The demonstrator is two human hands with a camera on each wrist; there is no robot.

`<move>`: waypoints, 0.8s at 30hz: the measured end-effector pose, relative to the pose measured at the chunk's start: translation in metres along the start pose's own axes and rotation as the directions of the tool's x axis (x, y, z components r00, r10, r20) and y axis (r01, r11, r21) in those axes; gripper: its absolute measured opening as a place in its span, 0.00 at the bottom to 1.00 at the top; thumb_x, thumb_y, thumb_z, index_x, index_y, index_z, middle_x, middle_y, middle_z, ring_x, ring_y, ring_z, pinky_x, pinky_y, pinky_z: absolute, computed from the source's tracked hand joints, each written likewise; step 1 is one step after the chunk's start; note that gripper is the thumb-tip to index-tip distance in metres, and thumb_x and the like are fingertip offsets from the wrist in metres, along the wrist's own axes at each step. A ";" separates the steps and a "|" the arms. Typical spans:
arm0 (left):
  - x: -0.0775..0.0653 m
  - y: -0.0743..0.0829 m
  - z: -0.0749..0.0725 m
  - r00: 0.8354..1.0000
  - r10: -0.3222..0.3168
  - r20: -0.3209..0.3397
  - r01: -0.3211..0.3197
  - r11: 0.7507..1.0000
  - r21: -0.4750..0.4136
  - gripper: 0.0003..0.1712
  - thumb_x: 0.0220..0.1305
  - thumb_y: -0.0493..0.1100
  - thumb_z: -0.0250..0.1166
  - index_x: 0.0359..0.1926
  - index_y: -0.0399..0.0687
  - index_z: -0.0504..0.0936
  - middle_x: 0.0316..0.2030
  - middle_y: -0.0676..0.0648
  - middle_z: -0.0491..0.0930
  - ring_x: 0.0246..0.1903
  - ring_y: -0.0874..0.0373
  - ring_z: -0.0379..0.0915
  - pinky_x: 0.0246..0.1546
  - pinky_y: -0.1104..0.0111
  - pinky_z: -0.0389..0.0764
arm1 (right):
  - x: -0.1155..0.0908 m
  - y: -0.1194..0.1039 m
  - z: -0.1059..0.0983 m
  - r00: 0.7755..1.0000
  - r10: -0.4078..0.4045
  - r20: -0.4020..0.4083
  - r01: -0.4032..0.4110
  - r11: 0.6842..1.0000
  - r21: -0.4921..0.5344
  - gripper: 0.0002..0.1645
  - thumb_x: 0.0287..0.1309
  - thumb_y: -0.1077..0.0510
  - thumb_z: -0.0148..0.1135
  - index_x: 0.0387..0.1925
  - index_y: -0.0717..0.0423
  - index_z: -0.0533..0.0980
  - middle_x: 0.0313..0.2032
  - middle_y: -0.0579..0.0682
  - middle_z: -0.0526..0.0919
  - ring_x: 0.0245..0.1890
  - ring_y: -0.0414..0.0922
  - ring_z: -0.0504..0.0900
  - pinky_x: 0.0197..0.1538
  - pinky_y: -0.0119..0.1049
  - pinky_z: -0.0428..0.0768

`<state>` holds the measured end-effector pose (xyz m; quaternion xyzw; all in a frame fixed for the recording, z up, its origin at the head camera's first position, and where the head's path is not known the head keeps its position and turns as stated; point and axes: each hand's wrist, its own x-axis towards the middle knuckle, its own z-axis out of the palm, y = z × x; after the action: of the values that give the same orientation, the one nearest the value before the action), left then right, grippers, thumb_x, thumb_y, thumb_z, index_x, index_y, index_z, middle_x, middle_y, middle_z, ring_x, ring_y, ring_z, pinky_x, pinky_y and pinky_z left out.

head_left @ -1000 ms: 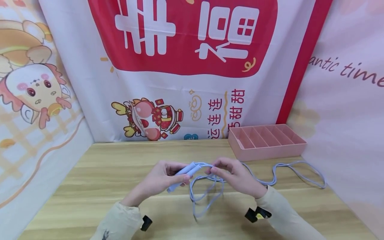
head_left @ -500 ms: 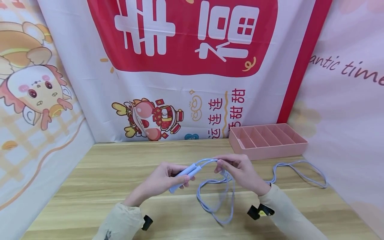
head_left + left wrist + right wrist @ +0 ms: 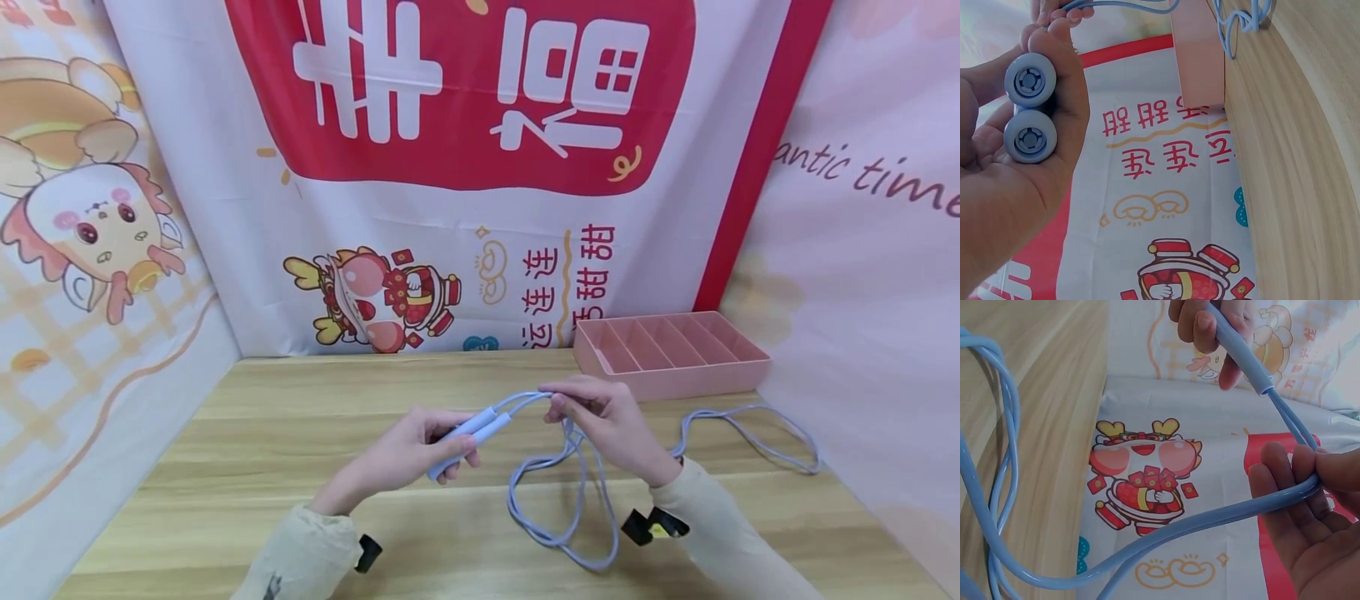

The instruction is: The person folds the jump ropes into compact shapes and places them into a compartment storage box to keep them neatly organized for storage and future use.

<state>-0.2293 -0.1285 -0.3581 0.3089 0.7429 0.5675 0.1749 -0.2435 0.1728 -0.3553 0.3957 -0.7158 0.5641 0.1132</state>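
Note:
A light blue jump rope has two handles held side by side in my left hand. Their round ends face the camera in the left wrist view, the fingers curled round them. My right hand pinches the doubled cord between thumb and fingers, a short way from the handles. Between the two hands the cords arch upward. Below the right hand, loops of the rope hang down over the wooden table. Another stretch of rope lies on the table to the right, partly hidden behind the right wrist.
A pink divided box stands at the back right of the wooden table, against the printed cloth backdrop. Printed cloth also hangs at the left and right sides. Both wrists carry small black mounts.
My right hand has slid along the cord, away from the handles, slightly right and up. The cord between the hands is longer, and the hanging loops have shifted right. The left hand barely moves.

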 end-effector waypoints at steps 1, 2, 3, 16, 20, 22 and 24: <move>0.000 0.000 0.000 1.000 -0.001 -0.001 0.001 1.000 0.005 0.21 0.72 0.44 0.59 0.64 0.53 0.76 0.37 0.40 0.83 0.26 0.55 0.74 0.26 0.69 0.77 | 0.000 0.000 0.000 1.000 0.014 -0.002 -0.014 1.000 0.009 0.15 0.64 0.74 0.57 0.51 0.68 0.79 0.34 0.56 0.84 0.32 0.53 0.85 0.38 0.43 0.83; 0.000 0.001 0.000 1.000 0.000 -0.004 0.000 1.000 0.011 0.22 0.72 0.44 0.59 0.65 0.52 0.75 0.37 0.41 0.83 0.26 0.55 0.73 0.25 0.69 0.77 | -0.001 0.001 -0.001 1.000 0.029 -0.004 -0.029 0.999 0.019 0.15 0.64 0.74 0.57 0.51 0.68 0.79 0.33 0.57 0.84 0.32 0.54 0.85 0.38 0.43 0.83; -0.001 0.002 0.000 1.000 0.000 -0.008 0.000 1.000 0.016 0.22 0.72 0.44 0.59 0.65 0.50 0.75 0.37 0.41 0.83 0.26 0.55 0.74 0.26 0.69 0.77 | -0.001 0.001 -0.001 0.999 0.041 -0.008 -0.041 0.999 0.026 0.15 0.65 0.73 0.56 0.51 0.68 0.79 0.33 0.57 0.84 0.32 0.54 0.85 0.38 0.43 0.83; -0.004 0.004 -0.001 0.996 -0.005 -0.084 0.017 0.991 0.136 0.18 0.73 0.43 0.58 0.60 0.44 0.77 0.36 0.45 0.82 0.26 0.56 0.73 0.26 0.70 0.75 | -0.002 0.003 -0.003 0.997 0.044 -0.066 -0.045 0.999 -0.010 0.14 0.65 0.71 0.57 0.51 0.64 0.81 0.29 0.57 0.80 0.25 0.52 0.79 0.29 0.39 0.81; -0.007 0.007 -0.002 0.985 0.045 -0.169 -0.012 0.982 0.188 0.16 0.72 0.44 0.60 0.57 0.44 0.80 0.34 0.48 0.82 0.27 0.54 0.74 0.24 0.71 0.74 | -0.002 0.003 -0.004 0.997 0.057 -0.060 -0.059 0.998 -0.033 0.14 0.65 0.71 0.58 0.50 0.64 0.81 0.29 0.57 0.80 0.24 0.51 0.77 0.26 0.37 0.79; -0.008 0.009 -0.001 0.973 0.070 -0.221 -0.023 0.977 0.210 0.17 0.70 0.45 0.62 0.56 0.45 0.81 0.33 0.48 0.82 0.27 0.52 0.75 0.24 0.71 0.74 | -0.002 0.004 -0.005 0.997 0.062 -0.054 -0.065 0.997 -0.049 0.14 0.64 0.72 0.58 0.49 0.65 0.81 0.29 0.58 0.80 0.24 0.51 0.78 0.26 0.37 0.80; -0.009 0.010 -0.001 0.958 0.091 -0.271 -0.028 0.973 0.229 0.17 0.69 0.46 0.63 0.56 0.46 0.81 0.32 0.49 0.81 0.28 0.51 0.76 0.23 0.71 0.74 | -0.002 0.005 -0.006 0.997 0.056 -0.044 -0.059 0.996 -0.070 0.13 0.64 0.73 0.58 0.49 0.67 0.81 0.30 0.59 0.80 0.25 0.51 0.78 0.27 0.37 0.80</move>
<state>-0.2202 -0.1334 -0.3487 0.2655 0.8094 0.5236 0.0152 -0.2476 0.1797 -0.3579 0.3586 -0.7441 0.5495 0.1257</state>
